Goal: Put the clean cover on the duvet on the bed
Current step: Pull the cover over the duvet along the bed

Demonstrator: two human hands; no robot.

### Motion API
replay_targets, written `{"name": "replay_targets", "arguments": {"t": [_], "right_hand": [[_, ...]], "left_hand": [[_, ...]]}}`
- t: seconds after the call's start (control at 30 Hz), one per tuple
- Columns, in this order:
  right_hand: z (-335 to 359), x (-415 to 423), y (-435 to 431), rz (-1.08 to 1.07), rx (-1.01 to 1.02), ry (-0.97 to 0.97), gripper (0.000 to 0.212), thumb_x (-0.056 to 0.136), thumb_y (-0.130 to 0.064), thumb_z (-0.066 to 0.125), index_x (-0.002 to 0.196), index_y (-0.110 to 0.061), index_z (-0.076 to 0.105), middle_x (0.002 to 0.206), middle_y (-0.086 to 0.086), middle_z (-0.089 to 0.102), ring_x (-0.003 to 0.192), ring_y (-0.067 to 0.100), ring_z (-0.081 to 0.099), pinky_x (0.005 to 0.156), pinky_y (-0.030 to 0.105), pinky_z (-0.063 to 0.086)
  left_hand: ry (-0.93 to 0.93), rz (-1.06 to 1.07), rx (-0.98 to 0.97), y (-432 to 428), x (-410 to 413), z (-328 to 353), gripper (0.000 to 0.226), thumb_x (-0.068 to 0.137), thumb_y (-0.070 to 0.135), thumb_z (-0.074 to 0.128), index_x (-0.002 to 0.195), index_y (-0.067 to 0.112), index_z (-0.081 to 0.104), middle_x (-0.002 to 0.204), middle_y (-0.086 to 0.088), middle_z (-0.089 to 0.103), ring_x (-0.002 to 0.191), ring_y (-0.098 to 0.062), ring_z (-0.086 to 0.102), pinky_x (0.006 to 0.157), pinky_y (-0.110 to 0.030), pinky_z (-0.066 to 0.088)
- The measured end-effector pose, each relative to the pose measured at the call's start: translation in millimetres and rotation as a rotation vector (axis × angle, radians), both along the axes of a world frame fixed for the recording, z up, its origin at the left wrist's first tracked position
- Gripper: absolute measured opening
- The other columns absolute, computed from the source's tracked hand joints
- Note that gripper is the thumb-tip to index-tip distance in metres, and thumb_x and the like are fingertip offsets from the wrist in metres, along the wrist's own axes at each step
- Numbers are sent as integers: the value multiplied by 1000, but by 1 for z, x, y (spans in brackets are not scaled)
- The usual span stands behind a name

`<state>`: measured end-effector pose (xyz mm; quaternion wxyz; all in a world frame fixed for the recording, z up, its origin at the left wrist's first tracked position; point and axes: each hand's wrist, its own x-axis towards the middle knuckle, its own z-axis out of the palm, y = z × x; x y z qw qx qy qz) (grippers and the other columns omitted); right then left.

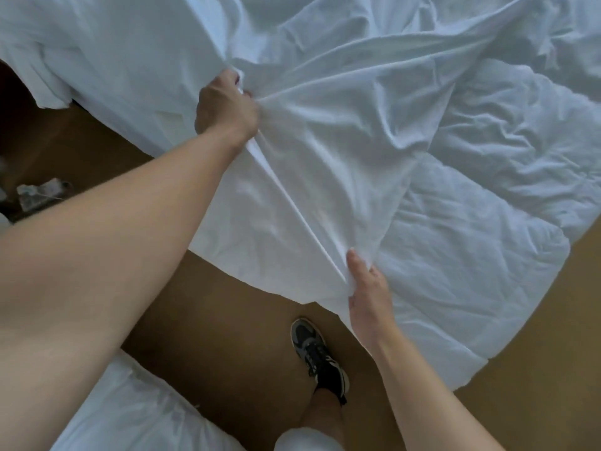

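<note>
A thin white duvet cover [325, 151] lies crumpled across the bed, its edge hanging over the near side. Under it, to the right, the thicker quilted white duvet [487, 229] spreads over the bed's corner. My left hand [226, 107] grips a bunched fold of the cover near the bed's edge. My right hand [367, 288] pinches the cover's lower hem where a taut crease runs between both hands. The fingertips of both hands are hidden in cloth.
Brown carpet floor [211, 314] lies between me and the bed. My foot in a dark sneaker [320, 356] stands on it. More white bedding [130, 415] sits at bottom left. A small dark cluttered object [39, 193] rests on the floor at far left.
</note>
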<state>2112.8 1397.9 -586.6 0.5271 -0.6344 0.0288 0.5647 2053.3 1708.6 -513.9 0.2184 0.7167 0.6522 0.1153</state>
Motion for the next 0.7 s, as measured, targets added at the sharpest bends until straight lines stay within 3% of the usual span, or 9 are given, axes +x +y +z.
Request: {"name": "replay_targets", "arguments": {"t": [0.07, 0.13, 0.17, 0.2, 0.27, 0.37, 0.47, 0.57, 0.7], "right_hand": [[-4, 1, 5, 48, 77, -9, 22, 93, -40, 70, 110, -26, 71, 108, -6, 77, 103, 17, 72, 80, 26, 56], [-5, -2, 19, 168, 122, -240, 18, 91, -41, 72, 101, -26, 76, 115, -5, 73, 109, 21, 69, 84, 29, 58], [-7, -4, 25, 251, 120, -444, 21, 89, -44, 71, 95, -25, 78, 121, -9, 67, 115, 17, 64, 89, 31, 56], [-10, -7, 29, 336, 119, -623, 27, 88, -47, 69, 88, -22, 79, 120, -15, 63, 114, 10, 60, 90, 31, 54], [-9, -10, 33, 433, 132, -748, 35, 91, -46, 65, 84, -14, 78, 97, -21, 65, 90, 2, 64, 75, 35, 56], [-7, -15, 37, 550, 106, -701, 46, 98, -46, 59, 81, -5, 71, 76, 4, 71, 69, 23, 67, 59, 47, 53], [-3, -20, 48, 559, 89, -693, 58, 99, -49, 55, 80, 4, 67, 73, 18, 69, 67, 32, 66, 60, 50, 51], [3, -32, 45, 458, 147, -494, 55, 100, -50, 54, 71, -4, 65, 67, 10, 68, 60, 26, 64, 57, 46, 51], [1, -30, 14, 327, 44, -228, 55, 97, -61, 50, 67, -16, 60, 59, -5, 63, 52, 13, 60, 57, 32, 50]], "left_hand": [[-50, 69, -150, -26, 16, -5, 48, 85, 45, 64, 119, 15, 46, 119, -10, 60, 115, -35, 58, 85, -34, 47], [-143, 170, -379, -60, 28, -12, 100, 64, 73, 77, 135, 11, 42, 134, -9, 58, 121, -28, 59, 100, -37, 50], [-209, 203, -469, -74, 32, -16, 100, 56, 77, 81, 129, 14, 52, 128, -5, 64, 112, -21, 65, 96, -36, 55], [-284, 222, -531, -80, 34, -22, 83, 52, 77, 83, 111, 21, 64, 114, 1, 70, 97, -14, 70, 86, -33, 59], [-367, 176, -574, -80, 38, -26, 59, 53, 75, 86, 82, 27, 67, 89, 13, 71, 76, -6, 70, 76, -29, 60], [-415, 54, -576, -63, 46, -26, 55, 57, 59, 92, 95, 24, 76, 89, 16, 76, 84, -4, 73, 89, -32, 59], [-265, 36, -402, -49, 52, -29, 67, 62, 54, 89, 118, 21, 72, 114, 7, 74, 105, -13, 69, 97, -31, 55], [-234, 129, -236, -14, 47, -26, 65, 75, 60, 77, 124, 19, 69, 128, 2, 69, 117, -17, 65, 100, -30, 52], [-314, 380, -210, 52, 6, -10, 44, 79, 45, 66, 116, 22, 62, 117, 2, 69, 103, -19, 69, 83, -36, 60]]}}
